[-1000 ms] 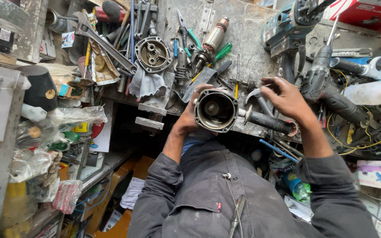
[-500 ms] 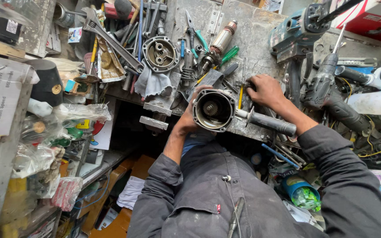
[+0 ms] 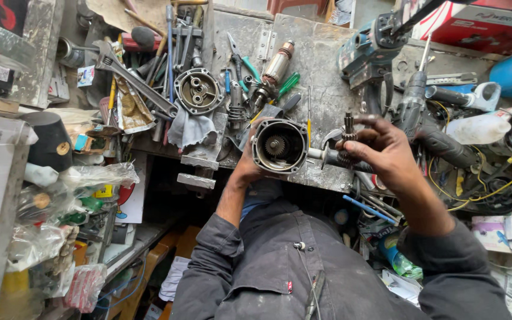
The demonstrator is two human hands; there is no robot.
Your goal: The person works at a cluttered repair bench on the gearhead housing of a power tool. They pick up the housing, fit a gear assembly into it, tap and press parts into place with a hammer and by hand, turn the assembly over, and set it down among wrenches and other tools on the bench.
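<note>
Pinching a small toothed gear shaft (image 3: 347, 137) between thumb and fingertips of right hand (image 3: 380, 148), shaft upright, clear of the bench, probably so the teeth stay off the grit. Left hand (image 3: 249, 163) wrapped round the side of a round metal gear housing (image 3: 280, 145), fingers closed on it, open mouth tilted toward the camera so the inner gear shows. Housing propped on the front edge of the bench (image 3: 321, 65), just left of the shaft, the two close but apart. Side handle (image 3: 327, 157) poking out of the housing toward the right hand, likely bracing it. Further out: grey round cover plate (image 3: 198, 90) lying flat on a rag, motor rotor (image 3: 275, 68) behind the housing, big adjustable wrench (image 3: 134, 80) at left, teal power tool (image 3: 365, 50) at upper right. Loose parts kept within arm's reach, laid flat so nothing rolls.
</note>
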